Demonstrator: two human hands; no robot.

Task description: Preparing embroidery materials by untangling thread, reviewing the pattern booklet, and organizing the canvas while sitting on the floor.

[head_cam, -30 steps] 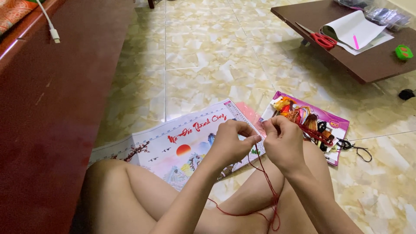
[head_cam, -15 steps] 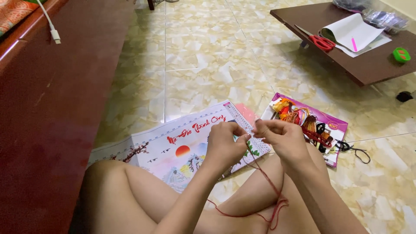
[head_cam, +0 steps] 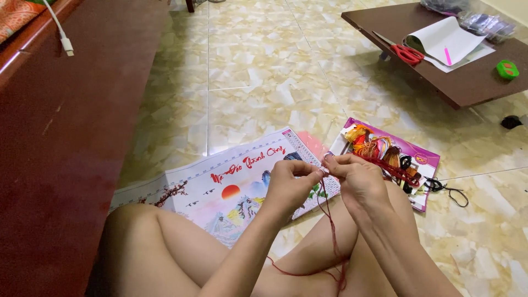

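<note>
The person sat cross-legged on the glossy beige marble-pattern tile floor. The left hand and right hand met fingertip to fingertip above the knees, each with thumb and forefinger pinched together on the upper end of a thin dark-red embroidery thread. From the pinch the thread hung down between the legs and looped across the lap; whether a needle was present could not be told.

In my judgement the work stood at thread preparation, with no stitching under way. The printed cross-stitch cloth with a red sun and mountain scene lay flat on the floor just beyond the hands, untouched by either. The purple card of sorted coloured thread skeins lay beside it, near the right hand. The red-handled scissors rested on the low dark-brown wooden table, well apart.
</note>
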